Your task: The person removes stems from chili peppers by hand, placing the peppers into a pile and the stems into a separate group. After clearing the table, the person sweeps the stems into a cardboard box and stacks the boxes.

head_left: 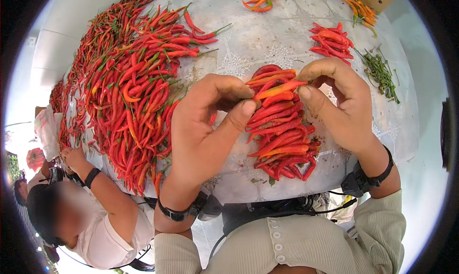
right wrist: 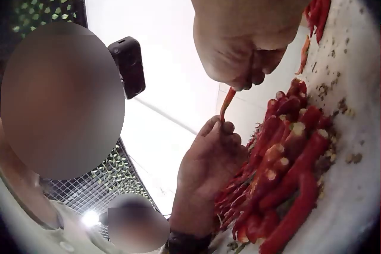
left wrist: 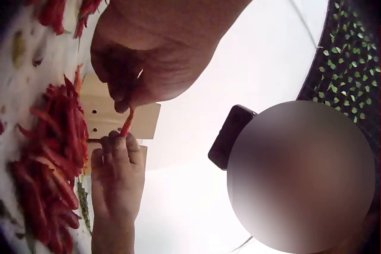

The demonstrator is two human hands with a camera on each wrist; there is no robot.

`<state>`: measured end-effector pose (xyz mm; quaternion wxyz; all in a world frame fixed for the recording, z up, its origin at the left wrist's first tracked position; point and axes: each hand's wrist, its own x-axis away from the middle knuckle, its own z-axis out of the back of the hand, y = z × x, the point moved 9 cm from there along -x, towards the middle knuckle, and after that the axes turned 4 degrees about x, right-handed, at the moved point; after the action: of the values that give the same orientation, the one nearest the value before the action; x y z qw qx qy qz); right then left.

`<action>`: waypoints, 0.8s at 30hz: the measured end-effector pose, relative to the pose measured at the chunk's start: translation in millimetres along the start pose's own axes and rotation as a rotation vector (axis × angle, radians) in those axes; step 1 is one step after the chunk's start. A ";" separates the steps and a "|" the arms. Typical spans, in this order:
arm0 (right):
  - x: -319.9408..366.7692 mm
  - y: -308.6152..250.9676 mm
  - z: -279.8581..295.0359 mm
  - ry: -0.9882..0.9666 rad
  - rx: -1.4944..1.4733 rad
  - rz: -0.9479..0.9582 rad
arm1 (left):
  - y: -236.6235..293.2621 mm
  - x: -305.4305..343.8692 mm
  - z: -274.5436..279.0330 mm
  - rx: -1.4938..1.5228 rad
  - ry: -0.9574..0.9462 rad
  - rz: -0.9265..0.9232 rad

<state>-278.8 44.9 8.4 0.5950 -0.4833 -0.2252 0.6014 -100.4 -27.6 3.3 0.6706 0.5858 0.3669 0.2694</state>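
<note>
The left hand [head_left: 205,125] and right hand [head_left: 342,106] pinch one orange-red chili [head_left: 279,89] (an end each). Beneath lies a chili pile [head_left: 282,140].

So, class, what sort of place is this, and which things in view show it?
Probably a chilli-sorting worktable, perhaps at a farm: a big heap of red chillies, a smaller stemless pile, loose green stems, and the left hand and right hand pinching one chilli.
</note>
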 end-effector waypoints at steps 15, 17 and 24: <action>-2.9 -4.5 -4.9 0.019 0.399 0.180 | -7.9 -8.3 -10.7 -0.486 -0.039 -0.074; -3.1 -4.4 -6.5 0.009 0.419 0.189 | -10.5 -8.2 -11.0 -0.542 -0.070 -0.078; -3.8 -9.2 -7.4 -0.008 0.424 0.145 | -8.3 -6.9 -7.7 -0.614 -0.086 -0.097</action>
<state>-268.6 40.9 14.3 0.6376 -0.3600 -0.0608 0.6784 -111.3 -30.0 -4.0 0.8430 0.3488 0.2671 0.3103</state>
